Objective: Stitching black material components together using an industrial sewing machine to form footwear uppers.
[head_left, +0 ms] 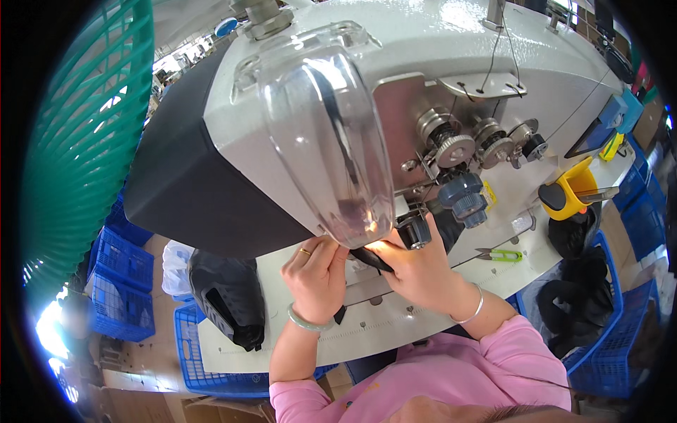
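A large white sewing machine with a clear plastic guard fills the upper view. Under its head, both hands hold a small black fabric piece on the white machine table. My left hand, with a ring and a pale bangle, presses the piece from the left. My right hand, wearing a thin bracelet, grips it from the right, close to the lit needle area. The needle itself is hidden behind the guard.
Green-handled thread snips lie on the table to the right, near a yellow and black tool. Black fabric pieces fill a blue crate at left; more lie in blue crates at right. A green fan guard stands far left.
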### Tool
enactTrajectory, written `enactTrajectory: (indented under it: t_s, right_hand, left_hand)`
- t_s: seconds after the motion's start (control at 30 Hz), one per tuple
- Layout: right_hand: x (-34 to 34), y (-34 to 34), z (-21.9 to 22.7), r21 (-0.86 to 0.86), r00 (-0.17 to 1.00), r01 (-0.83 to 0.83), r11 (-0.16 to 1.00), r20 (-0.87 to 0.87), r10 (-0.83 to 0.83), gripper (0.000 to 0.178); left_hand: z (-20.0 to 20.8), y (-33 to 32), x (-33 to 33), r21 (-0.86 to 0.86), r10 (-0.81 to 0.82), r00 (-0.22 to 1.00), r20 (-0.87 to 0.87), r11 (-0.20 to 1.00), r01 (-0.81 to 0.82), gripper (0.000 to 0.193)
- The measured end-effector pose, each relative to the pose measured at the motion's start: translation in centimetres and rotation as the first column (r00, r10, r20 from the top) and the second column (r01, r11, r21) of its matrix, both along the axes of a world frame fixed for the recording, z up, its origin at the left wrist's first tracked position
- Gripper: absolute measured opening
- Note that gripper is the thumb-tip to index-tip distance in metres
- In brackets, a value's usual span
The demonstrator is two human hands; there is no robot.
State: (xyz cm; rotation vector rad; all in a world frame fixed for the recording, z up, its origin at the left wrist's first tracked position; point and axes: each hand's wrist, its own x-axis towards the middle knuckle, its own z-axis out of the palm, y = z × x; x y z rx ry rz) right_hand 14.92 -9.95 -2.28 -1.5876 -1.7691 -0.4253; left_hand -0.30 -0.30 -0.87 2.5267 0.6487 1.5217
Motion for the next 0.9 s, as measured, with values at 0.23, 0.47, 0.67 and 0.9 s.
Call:
enactTrajectory:
  t_s: [0.23,0.47,0.67,0.9]
  right_hand:
    - [1.3,0.7,0.4,-0.026,0.961,-0.25,0.968,-0.132,0.245,0.025]
    - [1.6,-0.4,0.2,-0.008,0.972,-0.234,0.972,-0.023,0.234,0.036]
    - [1.0,-0.8,-1.4,0.028,0.975,-0.188,0.982,-0.112,0.19,0.045]
    - [1.1,-0.8,-0.9,0.118,0.975,-0.196,0.973,-0.084,0.207,0.043]
  left_hand:
    - [-0.7,-0.7,1.2,0.095,0.075,0.996,0.05,0.992,-0.08,0.018]
    - [0.6,-1.3,-0.2,0.193,0.02,0.975,-0.223,0.981,0.024,0.025]
    - [1.8,-1.2,-0.8,0.215,-0.02,0.953,-0.302,0.973,0.089,0.027]
    - [1.7,-0.8,-0.6,0.256,-0.007,0.941,-0.338,0.961,0.1,0.026]
